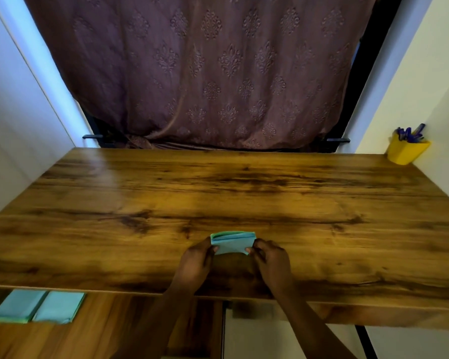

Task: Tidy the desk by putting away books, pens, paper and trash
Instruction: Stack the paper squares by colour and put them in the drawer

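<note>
A folded light-blue paper [232,242] with a green edge is held just above the wooden desk [244,193], near its front edge. My left hand [196,260] pinches the paper's left side and my right hand [271,257] pinches its right side. Two more folded blue papers [38,307] lie side by side on a lower wooden surface at the bottom left. At the desk's far right corner stands a yellow cup [407,150] with several blue pens [411,133] in it.
A purple patterned curtain [205,73] hangs behind the desk. White walls close in on the left and right. A white panel and a dark leg show under the desk's front edge at the lower right.
</note>
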Demonstrator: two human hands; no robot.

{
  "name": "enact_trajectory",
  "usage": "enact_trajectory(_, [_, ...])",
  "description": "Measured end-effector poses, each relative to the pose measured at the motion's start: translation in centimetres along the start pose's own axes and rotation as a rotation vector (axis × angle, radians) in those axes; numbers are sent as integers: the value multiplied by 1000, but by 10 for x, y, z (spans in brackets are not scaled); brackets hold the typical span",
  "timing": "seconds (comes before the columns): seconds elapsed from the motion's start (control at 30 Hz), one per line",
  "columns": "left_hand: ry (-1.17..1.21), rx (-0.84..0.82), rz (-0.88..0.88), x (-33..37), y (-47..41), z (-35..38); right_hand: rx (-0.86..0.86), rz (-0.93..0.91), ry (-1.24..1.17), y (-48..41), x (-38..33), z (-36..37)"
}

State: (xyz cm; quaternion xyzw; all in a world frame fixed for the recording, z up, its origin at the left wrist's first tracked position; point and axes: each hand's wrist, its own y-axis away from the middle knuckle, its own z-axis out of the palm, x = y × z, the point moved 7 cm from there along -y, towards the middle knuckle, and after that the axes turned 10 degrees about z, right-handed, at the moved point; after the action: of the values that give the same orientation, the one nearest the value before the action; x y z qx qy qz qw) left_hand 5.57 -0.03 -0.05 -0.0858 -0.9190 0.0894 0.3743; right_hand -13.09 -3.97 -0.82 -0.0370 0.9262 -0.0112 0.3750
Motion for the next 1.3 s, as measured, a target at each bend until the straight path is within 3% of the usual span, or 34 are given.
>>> enact_trajectory(0.1, [74,-62,-49,-2,11,-2,-47,69,9,10,-4,7])
enact_trajectory(0.23, [432,75,-163,-12,41,-35,-104,119,-295,30,-44,7])
enact_trajectory(0.33, [645,130,-243,-29,76,-73,-243,195,-551,61,-84,30])
enact_trajectory(0.43, [666,198,-352,-66,119,-117,-320,250,-646,100,-123,73])
enact_trajectory(0.87, [663,259,-510,-186,295,-266,-261,394,-727,239,-263,240])
enact_trajectory(1.1, [471,266,-458,-203,333,-298,-306,446,-699,263,-287,280])
enact_trajectory(1.3, [-368,196,-402,-245,378,-321,-419,660,-708,274,-271,326])
